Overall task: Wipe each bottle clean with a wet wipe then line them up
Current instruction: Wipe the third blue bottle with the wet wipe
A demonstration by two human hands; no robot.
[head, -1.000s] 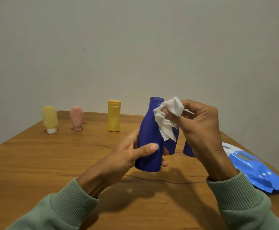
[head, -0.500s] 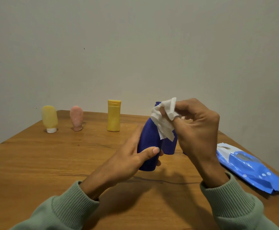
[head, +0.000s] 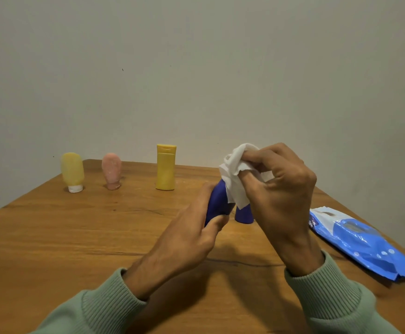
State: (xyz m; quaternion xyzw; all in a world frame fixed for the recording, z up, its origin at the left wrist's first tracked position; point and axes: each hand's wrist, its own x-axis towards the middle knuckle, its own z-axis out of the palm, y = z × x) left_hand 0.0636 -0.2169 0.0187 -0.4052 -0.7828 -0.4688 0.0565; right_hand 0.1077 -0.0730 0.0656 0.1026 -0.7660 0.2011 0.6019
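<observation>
My left hand (head: 192,235) grips a dark blue bottle (head: 217,203) by its lower body, tilted away from me over the table. My right hand (head: 281,186) pinches a crumpled white wet wipe (head: 236,179) and presses it over the bottle's top, which is hidden. A second dark blue bottle (head: 244,214) stands on the table just behind, partly covered by my right hand. At the back stand a yellow tube (head: 72,172) on its white cap, a pink tube (head: 111,171) and a yellow flip-cap bottle (head: 165,167), spaced in a row.
A blue pack of wet wipes (head: 363,242) lies at the right edge of the wooden table (head: 76,237). A plain wall rises directly behind the table's far edge.
The held blue bottle has moved lower and farther from me, tilting more. My right hand with the wipe has slid up onto its top, and my left hand now covers more of its body.
</observation>
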